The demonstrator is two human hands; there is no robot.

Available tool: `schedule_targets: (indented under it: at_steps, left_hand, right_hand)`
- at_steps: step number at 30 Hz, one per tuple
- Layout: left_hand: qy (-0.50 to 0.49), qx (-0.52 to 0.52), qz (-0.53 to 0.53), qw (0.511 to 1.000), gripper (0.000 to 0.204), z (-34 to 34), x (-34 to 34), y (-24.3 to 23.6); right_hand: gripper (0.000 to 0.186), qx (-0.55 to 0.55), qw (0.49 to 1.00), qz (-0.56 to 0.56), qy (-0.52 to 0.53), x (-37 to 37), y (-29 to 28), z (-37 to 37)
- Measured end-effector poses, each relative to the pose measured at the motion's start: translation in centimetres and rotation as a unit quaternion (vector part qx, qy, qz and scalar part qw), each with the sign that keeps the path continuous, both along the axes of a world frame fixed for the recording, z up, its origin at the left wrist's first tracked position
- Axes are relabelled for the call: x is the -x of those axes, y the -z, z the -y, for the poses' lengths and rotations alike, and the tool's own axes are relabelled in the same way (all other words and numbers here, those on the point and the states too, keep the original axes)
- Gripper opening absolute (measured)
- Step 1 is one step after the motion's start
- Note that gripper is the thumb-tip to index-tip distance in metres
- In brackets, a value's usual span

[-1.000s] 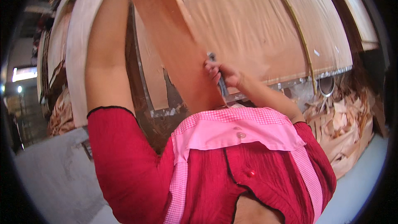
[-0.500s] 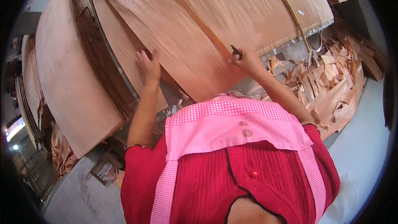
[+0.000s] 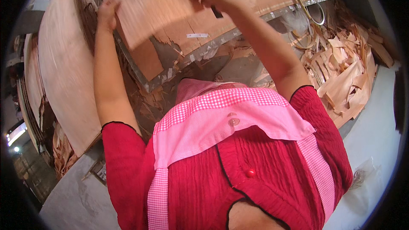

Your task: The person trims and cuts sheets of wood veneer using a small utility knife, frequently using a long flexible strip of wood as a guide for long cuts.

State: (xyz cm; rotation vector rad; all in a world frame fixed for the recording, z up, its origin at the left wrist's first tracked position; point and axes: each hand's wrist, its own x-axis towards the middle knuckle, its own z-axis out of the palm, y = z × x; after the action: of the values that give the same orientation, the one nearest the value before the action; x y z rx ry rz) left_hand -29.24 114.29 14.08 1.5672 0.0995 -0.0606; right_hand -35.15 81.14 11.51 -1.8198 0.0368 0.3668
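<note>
My left hand (image 3: 108, 10), blurred, has its fingers bent at the edge of a pale veneer sheet (image 3: 145, 2), pinching it on the left. My right hand (image 3: 213, 1) is closed around a dark hand tool (image 3: 218, 13), partly hidden, over the same sheet at upper centre. Beneath lie more veneer sheets (image 3: 145, 59) with torn edges and a small white strip (image 3: 197, 35), on a metal-edged bench (image 3: 153, 81). My pink checked apron fills the lower middle.
A tall veneer stack (image 3: 64, 68) stands close on the left. Heaped veneer scraps (image 3: 341, 76) lie on the right above a grey floor (image 3: 370, 153). A long thin rod (image 3: 302, 4) with a pale loop crosses the sheets at upper right.
Both hands have moved up and away from my body, shifting the large sheet upward and baring torn veneer and the bench's near edge. The view has also shifted.
</note>
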Motion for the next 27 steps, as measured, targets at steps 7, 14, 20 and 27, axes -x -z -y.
schedule_targets:
  at_steps: [7, 14, 20, 27]
  left_hand:
    - [-0.019, -0.448, 0.055, 0.892, 0.039, -0.9, 6.6, 11.0]
    - [-0.013, -0.529, 0.174, 0.830, 0.040, -1.5, 8.4, 12.9]
    - [0.073, -0.628, 0.243, 0.735, 0.043, -1.4, 8.7, 14.1]
    - [0.116, -0.599, 0.308, 0.730, 0.041, -1.7, 8.4, 13.3]
  right_hand:
    - [0.024, 0.385, 0.923, -0.006, 0.008, 7.1, 3.9, -5.1]
    - [0.020, 0.368, 0.927, -0.057, 0.049, 7.2, 5.5, -5.0]
    - [0.017, 0.304, 0.949, -0.045, 0.065, 7.3, 7.1, -3.7]
    - [0.022, 0.401, 0.904, 0.001, 0.149, 6.2, 2.7, -8.3]
